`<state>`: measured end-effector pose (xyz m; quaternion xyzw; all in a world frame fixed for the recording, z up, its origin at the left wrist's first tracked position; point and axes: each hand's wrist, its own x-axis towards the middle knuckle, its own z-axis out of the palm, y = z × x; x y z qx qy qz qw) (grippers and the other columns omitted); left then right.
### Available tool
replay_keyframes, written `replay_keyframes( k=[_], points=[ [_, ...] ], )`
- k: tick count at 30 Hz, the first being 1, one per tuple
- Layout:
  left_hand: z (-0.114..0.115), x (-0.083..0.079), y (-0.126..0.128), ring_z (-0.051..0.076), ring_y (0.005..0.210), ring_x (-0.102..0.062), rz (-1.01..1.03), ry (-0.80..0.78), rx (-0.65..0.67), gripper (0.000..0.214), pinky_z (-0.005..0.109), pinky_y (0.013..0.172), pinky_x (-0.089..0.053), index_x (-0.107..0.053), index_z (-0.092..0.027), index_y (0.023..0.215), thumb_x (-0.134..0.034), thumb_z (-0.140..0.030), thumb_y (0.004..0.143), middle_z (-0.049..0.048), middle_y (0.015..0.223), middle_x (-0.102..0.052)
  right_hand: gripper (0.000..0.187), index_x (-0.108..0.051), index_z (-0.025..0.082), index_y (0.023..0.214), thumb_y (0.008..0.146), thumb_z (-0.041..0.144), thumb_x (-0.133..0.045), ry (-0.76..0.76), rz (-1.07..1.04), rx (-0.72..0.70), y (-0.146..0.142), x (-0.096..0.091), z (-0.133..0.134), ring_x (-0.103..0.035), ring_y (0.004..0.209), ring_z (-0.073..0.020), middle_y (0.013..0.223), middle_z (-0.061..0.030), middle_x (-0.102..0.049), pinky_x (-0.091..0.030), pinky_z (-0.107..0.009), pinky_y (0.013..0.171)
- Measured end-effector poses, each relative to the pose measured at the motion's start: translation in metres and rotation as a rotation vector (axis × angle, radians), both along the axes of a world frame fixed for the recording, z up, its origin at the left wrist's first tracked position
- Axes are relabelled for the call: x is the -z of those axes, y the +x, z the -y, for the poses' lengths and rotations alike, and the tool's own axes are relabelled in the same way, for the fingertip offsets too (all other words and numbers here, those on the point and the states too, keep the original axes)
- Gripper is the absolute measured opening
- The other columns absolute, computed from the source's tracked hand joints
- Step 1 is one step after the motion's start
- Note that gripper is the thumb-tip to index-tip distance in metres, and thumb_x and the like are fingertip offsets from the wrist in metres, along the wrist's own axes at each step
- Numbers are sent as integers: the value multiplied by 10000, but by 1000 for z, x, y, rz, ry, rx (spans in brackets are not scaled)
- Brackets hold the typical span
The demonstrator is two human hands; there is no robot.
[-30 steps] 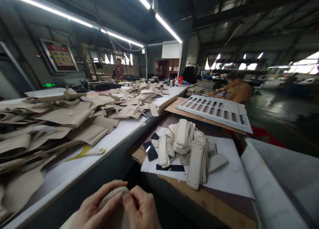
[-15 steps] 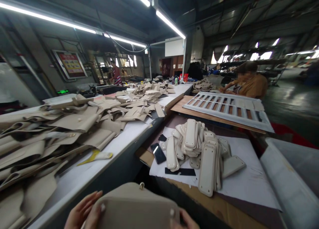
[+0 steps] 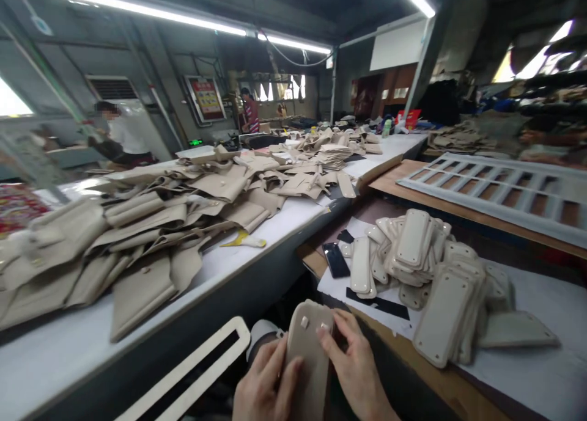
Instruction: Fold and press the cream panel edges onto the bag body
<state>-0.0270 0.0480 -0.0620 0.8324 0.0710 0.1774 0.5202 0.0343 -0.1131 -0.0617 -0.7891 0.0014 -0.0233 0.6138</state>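
Observation:
Both my hands hold one beige leather piece (image 3: 308,354) with rounded corners and small studs, low in the middle of the view. My left hand (image 3: 261,387) grips its left edge with fingers laid on it. My right hand (image 3: 353,366) presses its top right corner with the fingertips. A heap of similar beige oblong pieces (image 3: 422,268) lies on white paper just to the right, an arm's reach away.
A long white table (image 3: 257,250) at left carries many beige leather flaps (image 3: 151,225). A dark phone (image 3: 335,259) lies by the heap. A white rectangular frame (image 3: 192,372) sits at lower left, a slotted grey template (image 3: 499,186) at right. People stand far off.
The view has swung left and down. A wide beige piece held half a second ago is replaced in my hands by a narrow studded piece held upright.

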Motion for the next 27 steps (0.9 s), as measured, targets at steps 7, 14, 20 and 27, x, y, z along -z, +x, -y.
replay_keyframes(
  k=[7,14,20,27],
  points=[
    [-15,7,8,205,663,-616,-107,-142,-29,418,261,628,-479,-765,-204,749,-582,-558,872,49,674,-656,580,-552,172,1361,902,526,-546,-54,81,5,-16,41,-29,-637,906,-210,1061,-92,-622,-537,-281,806],
    [-17,3,22,219,803,-654,-68,-268,-120,461,274,708,-531,-755,-218,1057,-649,-590,806,66,1024,-721,378,-666,182,971,853,537,-608,44,68,169,-20,43,-59,-555,647,-171,828,-36,-616,-476,-274,601],
    [-16,1,19,219,909,-651,-11,-357,-141,330,240,799,-499,-783,-234,974,-693,-502,804,51,1009,-690,307,-609,206,836,879,509,-580,101,63,119,-14,23,-69,-578,690,-174,769,-12,-583,-469,-258,639],
    [-19,-8,19,209,822,-623,-8,-488,-186,365,249,720,-485,-768,-228,920,-666,-560,805,45,909,-662,365,-624,203,695,808,550,-640,171,75,24,-14,-3,-66,-558,585,-151,646,5,-576,-475,-222,549]
  ],
)
